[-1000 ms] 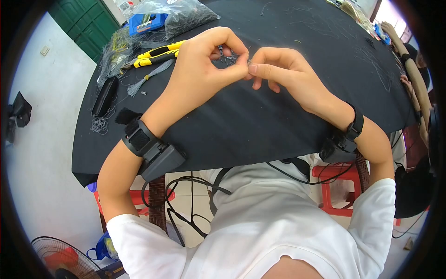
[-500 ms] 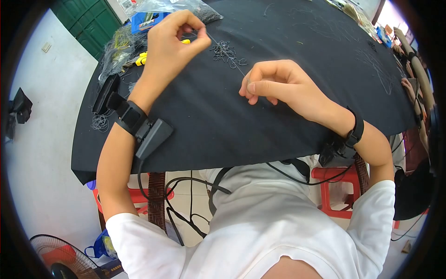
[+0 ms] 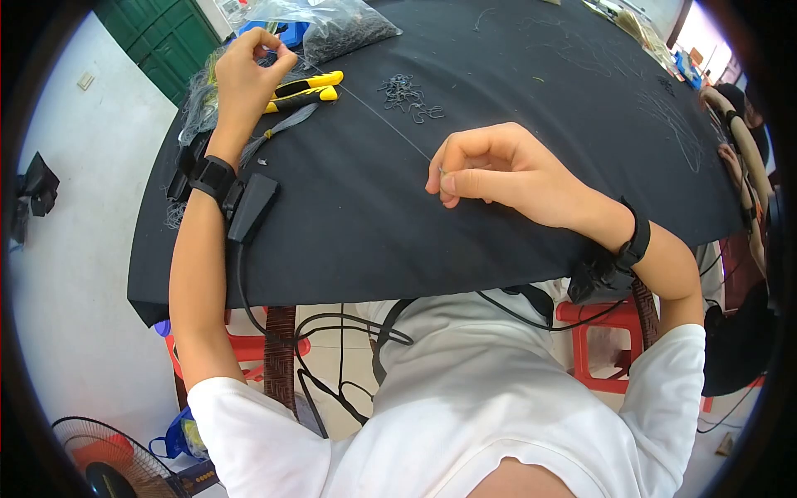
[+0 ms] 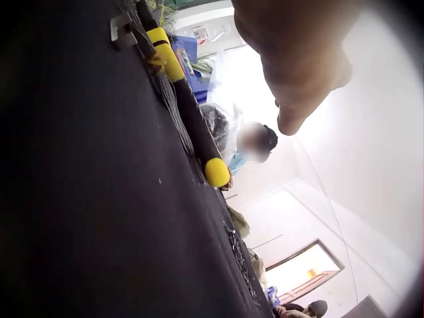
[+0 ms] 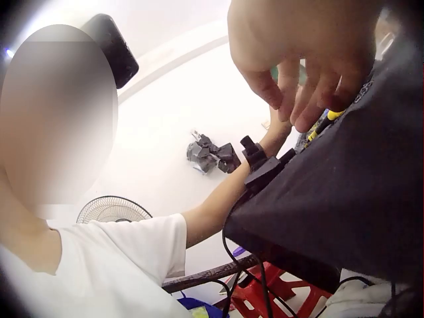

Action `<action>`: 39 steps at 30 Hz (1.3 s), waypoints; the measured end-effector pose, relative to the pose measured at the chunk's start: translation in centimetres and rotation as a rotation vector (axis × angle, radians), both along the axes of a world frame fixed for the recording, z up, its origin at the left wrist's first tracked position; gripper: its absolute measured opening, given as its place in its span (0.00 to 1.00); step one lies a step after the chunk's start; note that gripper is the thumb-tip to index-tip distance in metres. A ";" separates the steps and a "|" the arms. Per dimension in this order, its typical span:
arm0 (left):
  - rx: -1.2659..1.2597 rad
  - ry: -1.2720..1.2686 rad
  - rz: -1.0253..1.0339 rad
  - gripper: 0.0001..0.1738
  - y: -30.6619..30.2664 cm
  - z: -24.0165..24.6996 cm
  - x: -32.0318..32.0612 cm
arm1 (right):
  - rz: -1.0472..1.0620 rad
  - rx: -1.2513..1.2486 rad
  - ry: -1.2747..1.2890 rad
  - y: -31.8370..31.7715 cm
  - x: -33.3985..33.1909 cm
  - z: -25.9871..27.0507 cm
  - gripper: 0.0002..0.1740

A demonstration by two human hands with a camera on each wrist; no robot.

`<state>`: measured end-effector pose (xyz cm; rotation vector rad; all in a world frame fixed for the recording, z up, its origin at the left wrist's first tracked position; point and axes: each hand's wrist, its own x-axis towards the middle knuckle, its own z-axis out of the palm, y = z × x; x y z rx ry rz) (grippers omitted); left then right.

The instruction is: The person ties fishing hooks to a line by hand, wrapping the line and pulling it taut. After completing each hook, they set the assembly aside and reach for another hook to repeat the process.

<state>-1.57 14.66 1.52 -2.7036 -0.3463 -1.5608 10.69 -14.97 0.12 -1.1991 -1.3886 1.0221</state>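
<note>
A thin fishing line [image 3: 386, 121] runs taut between both hands, slanting over the black tablecloth. My left hand [image 3: 239, 83], raised at the far left, pinches one end between thumb and forefinger. In the left wrist view the line [image 4: 323, 182] trails off below that hand's fingertips. My right hand [image 3: 506, 170] is near the middle of the table, with thumb and curled fingers pinching the line's other end; whatever else sits in that pinch is hidden. Between the hands, beyond the line, lies a small pile of dark metal hooks [image 3: 407, 95].
Yellow-and-black pliers [image 3: 307, 91] and a tied bundle of grey line [image 3: 286, 123] lie beside the left hand. Behind them are a clear bag of dark small pieces [image 3: 353, 33] and a blue box [image 3: 290, 33]. Another person's arm [image 3: 739, 137] reaches in at the right.
The hands were together a second ago. My left hand has since swung away to the far left, drawing the line out; my right hand has shifted slightly toward me.
</note>
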 end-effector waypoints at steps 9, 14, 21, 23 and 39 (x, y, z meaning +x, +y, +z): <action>-0.022 -0.003 0.083 0.10 1.7 -0.1 -0.5 | 0.000 -0.001 -0.041 0.0 0.4 0.1 0.08; -0.287 -0.053 0.011 0.11 1.3 -0.4 0.0 | -0.057 -0.026 -0.082 0.2 0.4 -0.2 0.08; -0.878 -0.027 -0.491 0.10 -5.2 0.7 1.5 | -0.221 -0.052 -0.163 0.5 1.2 0.2 0.11; -0.865 0.023 -0.613 0.11 -8.0 0.8 1.4 | -0.275 -0.036 -0.183 0.5 1.6 0.4 0.12; -0.562 0.216 -0.791 0.08 -12.6 0.6 1.4 | -0.151 0.130 0.371 0.2 1.3 1.2 0.15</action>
